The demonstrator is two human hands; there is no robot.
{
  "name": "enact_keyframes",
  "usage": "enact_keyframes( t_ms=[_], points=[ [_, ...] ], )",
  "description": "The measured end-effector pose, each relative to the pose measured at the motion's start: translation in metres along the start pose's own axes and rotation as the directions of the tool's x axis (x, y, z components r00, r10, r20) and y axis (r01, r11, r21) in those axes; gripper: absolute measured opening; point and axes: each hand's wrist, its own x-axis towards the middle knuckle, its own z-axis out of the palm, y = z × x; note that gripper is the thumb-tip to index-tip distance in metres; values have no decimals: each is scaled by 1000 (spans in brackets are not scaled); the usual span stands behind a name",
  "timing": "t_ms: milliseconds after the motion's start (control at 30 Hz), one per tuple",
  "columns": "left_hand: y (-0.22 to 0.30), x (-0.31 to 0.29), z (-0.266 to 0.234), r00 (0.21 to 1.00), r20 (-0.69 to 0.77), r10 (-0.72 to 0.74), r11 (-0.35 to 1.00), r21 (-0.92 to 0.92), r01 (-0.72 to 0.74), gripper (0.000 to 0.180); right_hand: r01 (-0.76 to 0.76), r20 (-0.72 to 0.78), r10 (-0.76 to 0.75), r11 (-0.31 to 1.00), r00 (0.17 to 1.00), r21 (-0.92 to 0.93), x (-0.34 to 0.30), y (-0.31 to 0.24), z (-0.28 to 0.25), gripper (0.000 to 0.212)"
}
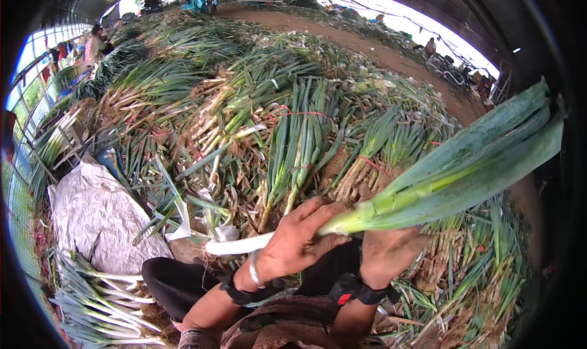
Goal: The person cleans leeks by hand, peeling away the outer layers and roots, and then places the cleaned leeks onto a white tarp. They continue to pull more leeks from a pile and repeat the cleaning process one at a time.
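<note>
A large leek lies slantwise in front of me, its white root end to the left and its broad green leaves spreading to the upper right. My left hand is closed round its pale shaft, with fingers curled over the top. Just beneath the leaves is my right hand; its fingers are blurred and partly hidden behind the leek, so their grip cannot be made out. At the lower left, several cleaned leeks with white shafts lie side by side.
A whitish plastic sheet lies to my left. Tied leek bundles and loose trimmings surround my knees. Farther off, a person is near the left fence, a blue vehicle stands at the back, and a motorcycle is at the right.
</note>
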Motion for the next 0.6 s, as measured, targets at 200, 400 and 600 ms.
enact_keyframes(
  t_ms=[200,400,600],
  points=[
    [0,-1,9,999,52,-6,982,-187,16,45,-102,-321,31,973,947,-205,-9,16,20,49],
    [-11,-5,17,989,-78,-126,913,-398,85,24,39,-277,-199,870,940,-491,-5,22,33,41],
    [-40,-38,-79,780,-421,-463,837,-498,229,19,99,-317,-237,913,918,-396,13,-24,11,42]
  ],
)
